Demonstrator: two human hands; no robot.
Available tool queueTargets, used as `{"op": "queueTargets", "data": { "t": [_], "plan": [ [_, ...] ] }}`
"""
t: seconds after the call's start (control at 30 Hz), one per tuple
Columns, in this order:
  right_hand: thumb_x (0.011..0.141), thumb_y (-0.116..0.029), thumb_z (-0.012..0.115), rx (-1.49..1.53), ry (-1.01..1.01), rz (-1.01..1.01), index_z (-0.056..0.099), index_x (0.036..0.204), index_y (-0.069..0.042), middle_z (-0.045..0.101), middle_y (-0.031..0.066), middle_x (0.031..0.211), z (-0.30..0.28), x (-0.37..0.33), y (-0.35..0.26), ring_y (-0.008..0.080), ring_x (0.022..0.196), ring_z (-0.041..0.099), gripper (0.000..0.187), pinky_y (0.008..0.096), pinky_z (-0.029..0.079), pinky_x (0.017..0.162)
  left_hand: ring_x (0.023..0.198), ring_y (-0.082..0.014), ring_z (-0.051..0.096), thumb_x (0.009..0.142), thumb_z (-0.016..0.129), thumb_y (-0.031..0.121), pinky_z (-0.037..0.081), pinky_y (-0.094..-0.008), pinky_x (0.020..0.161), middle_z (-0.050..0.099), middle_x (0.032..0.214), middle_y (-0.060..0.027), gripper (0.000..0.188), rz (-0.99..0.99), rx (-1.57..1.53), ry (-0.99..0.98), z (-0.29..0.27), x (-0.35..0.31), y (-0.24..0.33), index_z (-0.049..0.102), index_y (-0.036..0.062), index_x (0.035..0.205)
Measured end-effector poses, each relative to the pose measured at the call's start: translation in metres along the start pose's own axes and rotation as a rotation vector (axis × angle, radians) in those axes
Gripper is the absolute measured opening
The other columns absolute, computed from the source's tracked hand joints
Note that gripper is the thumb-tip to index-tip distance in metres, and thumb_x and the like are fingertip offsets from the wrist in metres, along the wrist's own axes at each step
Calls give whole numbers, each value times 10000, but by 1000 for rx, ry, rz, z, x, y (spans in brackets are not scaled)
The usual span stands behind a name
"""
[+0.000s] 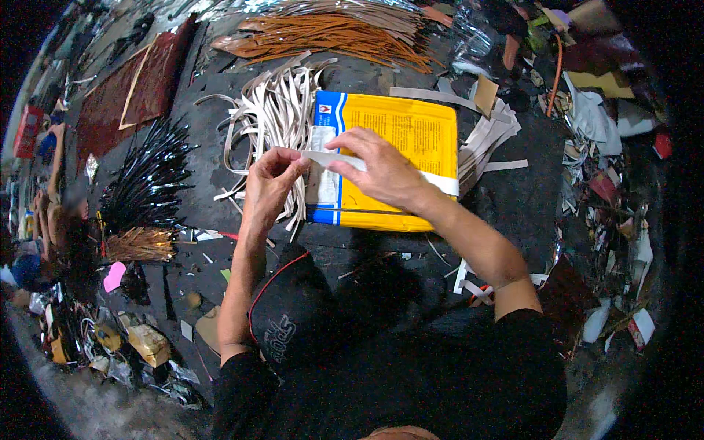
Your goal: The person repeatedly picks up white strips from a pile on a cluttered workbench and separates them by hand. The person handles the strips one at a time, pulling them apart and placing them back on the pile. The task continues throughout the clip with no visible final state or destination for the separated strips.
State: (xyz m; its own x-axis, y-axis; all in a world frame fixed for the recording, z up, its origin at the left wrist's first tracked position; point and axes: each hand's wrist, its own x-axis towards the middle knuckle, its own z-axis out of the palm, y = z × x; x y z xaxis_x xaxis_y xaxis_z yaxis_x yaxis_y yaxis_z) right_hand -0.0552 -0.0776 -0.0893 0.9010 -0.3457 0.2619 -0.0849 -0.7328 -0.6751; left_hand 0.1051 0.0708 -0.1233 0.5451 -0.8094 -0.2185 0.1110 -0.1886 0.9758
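Observation:
A pale, flat strip runs between my hands above a yellow bag-like pack with a blue and white border. My left hand pinches the strip's left end between thumb and fingertips. Over the pack, my right hand has thumb and forefinger apart, with the strip passing through the gap under the palm. A white band shows on the pack's right edge; whether it is the same strip is hidden. Beside my left hand lies a heap of pale strips. More pale strips stick out right of the pack.
Orange-brown strips lie at the far side. On the left are a bundle of shiny black strips, brown strips and a dark red sheet. Scraps crowd the right. Another person's arm shows at the far left.

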Motion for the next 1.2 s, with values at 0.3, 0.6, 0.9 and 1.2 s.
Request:
{"op": "queueTargets", "data": {
  "t": [0.3,0.6,0.9,1.2],
  "plan": [
    [849,-62,649,40,117,-18,664,975,-29,619,127,891,26,10,7,288,838,620,131,358,501,743,719,-62,581,891,672,167,462,-207,652,658,806,-20,186,69,56,52,6,5,-8,658,-12,940],
    [819,-24,624,-6,70,-96,654,1022,-37,615,136,889,25,10,16,306,837,628,206,368,521,759,698,-59,545,902,656,183,431,-197,628,635,792,-14,190,-48,-115,10,10,11,-11,636,-1,942],
    [768,-90,658,-326,23,-206,643,997,-71,566,83,857,31,8,9,262,823,573,231,362,489,738,639,-50,489,921,615,185,385,-192,575,568,746,8,159,-75,-172,39,19,18,-17,592,28,916],
    [750,-153,731,-184,203,-114,676,888,-81,565,65,835,41,12,6,257,816,555,165,380,444,711,691,-49,526,917,642,207,410,-189,614,623,819,8,212,-57,-233,27,14,6,-29,634,8,990]
  ]
}}
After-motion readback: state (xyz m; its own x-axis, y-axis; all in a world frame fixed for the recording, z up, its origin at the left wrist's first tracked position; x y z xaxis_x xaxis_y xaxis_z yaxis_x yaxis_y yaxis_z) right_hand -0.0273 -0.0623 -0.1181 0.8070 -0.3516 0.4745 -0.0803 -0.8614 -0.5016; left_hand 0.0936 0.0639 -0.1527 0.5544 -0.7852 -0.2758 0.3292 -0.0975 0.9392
